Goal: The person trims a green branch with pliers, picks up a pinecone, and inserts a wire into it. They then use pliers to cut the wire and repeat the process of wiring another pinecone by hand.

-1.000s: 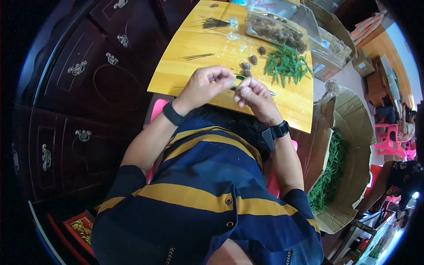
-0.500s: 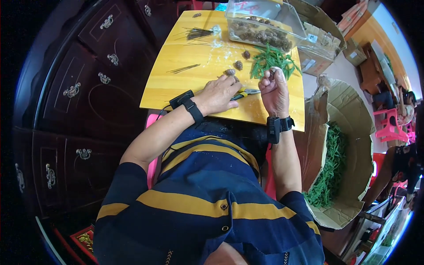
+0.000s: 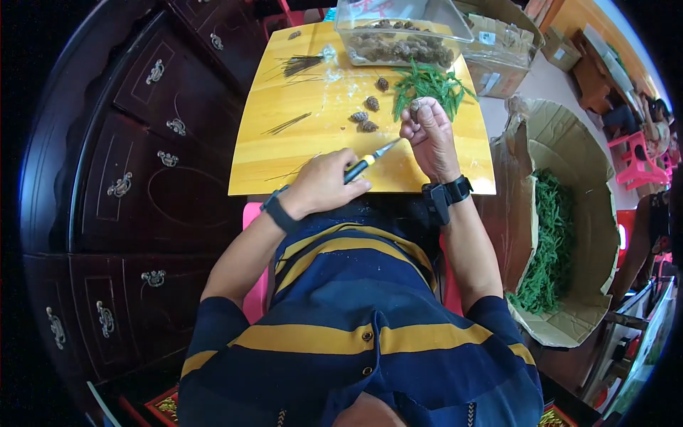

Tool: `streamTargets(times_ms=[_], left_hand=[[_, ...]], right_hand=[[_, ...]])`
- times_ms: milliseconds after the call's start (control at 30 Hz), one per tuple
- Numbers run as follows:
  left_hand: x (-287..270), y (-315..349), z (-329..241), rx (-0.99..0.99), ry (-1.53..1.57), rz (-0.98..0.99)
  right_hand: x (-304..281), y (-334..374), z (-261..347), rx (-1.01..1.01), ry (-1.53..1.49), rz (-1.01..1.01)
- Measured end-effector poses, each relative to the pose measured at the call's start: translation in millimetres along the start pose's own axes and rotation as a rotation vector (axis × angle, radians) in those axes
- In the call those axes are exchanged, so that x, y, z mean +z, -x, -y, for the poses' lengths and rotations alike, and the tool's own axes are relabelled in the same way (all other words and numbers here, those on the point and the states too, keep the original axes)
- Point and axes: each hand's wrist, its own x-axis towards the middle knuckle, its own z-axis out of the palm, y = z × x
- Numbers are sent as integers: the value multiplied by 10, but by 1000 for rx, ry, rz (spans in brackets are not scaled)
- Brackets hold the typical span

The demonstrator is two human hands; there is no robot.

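My left hand [image 3: 324, 181] is closed round pliers [image 3: 365, 165] with black-and-yellow handles, just above the near part of the yellow table [image 3: 249, 156]. The plier tips point toward my right hand [image 3: 435, 146]. A small brown pine cone [image 3: 415, 108] is pinched between the thumb and fingers of that hand. Several loose pine cones [image 3: 372, 103] lie on the tabletop beyond the pliers. Green artificial sprigs [image 3: 427, 84] are heaped right behind my right hand. Thin dark wires [image 3: 288, 124] lie farther left.
A clear plastic bin [image 3: 452, 30] of pine cones stands at the table's far edge. Left of it lies a bundle of dark wires [image 3: 302, 65]. An open cardboard box [image 3: 587, 235] of greenery stands at the right. Dark wooden cabinets [image 3: 135, 213] line the left side.
My left hand has taken up the pliers from the table, moving off the pine cones and nearer to me. My right hand keeps the pine cone pinched. The whole view has shifted slightly.
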Motion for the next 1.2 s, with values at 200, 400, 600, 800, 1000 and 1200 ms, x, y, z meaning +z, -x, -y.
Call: streamTargets(times_ms=[200, 400, 600, 800, 1000, 1200], left_hand=[[-274, 389, 219, 14, 255, -63], [-354, 444, 74, 43, 64, -129], [-334, 405, 72, 103, -30, -186], [-340, 400, 75, 116, -116, -218], [-324, 399, 116, 127, -185, -245], [-333, 412, 142, 143, -185, -263]], right_hand=[[74, 41, -36, 65, -28, 65], [194, 110, -107, 113, 27, 103], [226, 128, -115, 149, 67, 154], [215, 139, -146, 211, 98, 187], [214, 139, -151, 208, 127, 215], [214, 145, -130, 263, 115, 230]])
